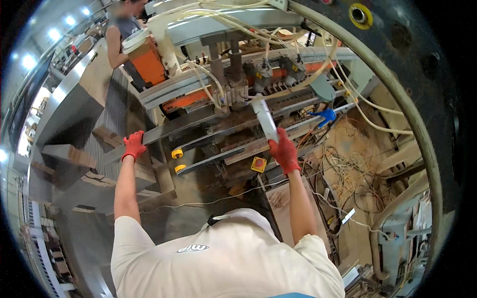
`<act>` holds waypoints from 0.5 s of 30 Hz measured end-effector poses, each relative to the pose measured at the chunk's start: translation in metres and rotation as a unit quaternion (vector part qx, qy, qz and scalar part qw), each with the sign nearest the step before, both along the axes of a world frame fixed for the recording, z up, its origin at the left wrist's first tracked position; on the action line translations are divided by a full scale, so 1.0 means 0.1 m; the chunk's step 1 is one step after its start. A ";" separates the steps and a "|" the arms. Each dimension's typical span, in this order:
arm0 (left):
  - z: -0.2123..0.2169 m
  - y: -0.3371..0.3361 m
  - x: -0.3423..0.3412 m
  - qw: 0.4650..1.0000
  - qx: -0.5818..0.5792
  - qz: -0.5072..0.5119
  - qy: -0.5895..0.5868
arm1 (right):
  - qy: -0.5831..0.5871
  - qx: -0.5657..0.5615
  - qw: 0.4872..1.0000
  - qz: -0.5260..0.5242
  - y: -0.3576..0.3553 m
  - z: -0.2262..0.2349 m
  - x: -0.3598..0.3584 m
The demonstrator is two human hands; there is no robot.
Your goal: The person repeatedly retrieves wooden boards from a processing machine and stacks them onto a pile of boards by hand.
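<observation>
My left hand [133,145], in a red glove, is closed over the edge of a long narrow grey board [181,128]. The board's far end reaches in beneath the machine's vertical cylinders [229,64]. In a matching glove, my right hand [284,153] wraps round the near end of a white oblong piece [265,118]. That piece points away from me toward the machine head, and its exact kind is unclear. Below the board, rails [213,161] end in yellow rollers [177,154]. A red button on a yellow box [258,164] sits nearer to me.
Stacked grey boards [87,129] stand at my left. A blue air gun [325,117] hangs right of the machine, above tangled hoses and cables [353,171]. A person [121,39] stands at the far left beside an orange machine part [148,63]. A thin cable crosses near my body.
</observation>
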State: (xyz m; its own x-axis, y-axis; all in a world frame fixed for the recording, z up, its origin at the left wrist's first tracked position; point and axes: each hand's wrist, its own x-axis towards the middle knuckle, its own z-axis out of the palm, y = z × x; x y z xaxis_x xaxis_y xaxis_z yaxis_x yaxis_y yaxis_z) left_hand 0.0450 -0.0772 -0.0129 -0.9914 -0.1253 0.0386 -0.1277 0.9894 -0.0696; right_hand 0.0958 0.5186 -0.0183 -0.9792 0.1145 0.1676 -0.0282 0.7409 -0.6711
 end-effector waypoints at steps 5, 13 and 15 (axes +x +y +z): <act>0.17 0.09 0.25 0.999 0.029 -0.030 -0.007 | 0.021 -0.279 0.960 -0.036 0.41 -0.54 -0.26; 0.25 0.57 1.83 0.986 0.126 -0.032 0.104 | 0.113 0.134 0.970 -0.167 0.20 -0.05 -0.08; 0.14 0.59 2.51 0.984 0.073 0.003 0.160 | 0.146 0.136 0.972 -0.124 -0.14 0.08 -0.01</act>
State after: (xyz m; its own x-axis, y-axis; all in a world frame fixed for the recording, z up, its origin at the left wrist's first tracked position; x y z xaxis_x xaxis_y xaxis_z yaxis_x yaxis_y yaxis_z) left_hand 0.2963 -0.0180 0.0011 -0.9307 -0.1581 0.3299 -0.1254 0.9850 0.1185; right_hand 0.0947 0.5044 -0.0101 -0.8330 0.2538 0.4917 0.0141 0.8980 -0.4397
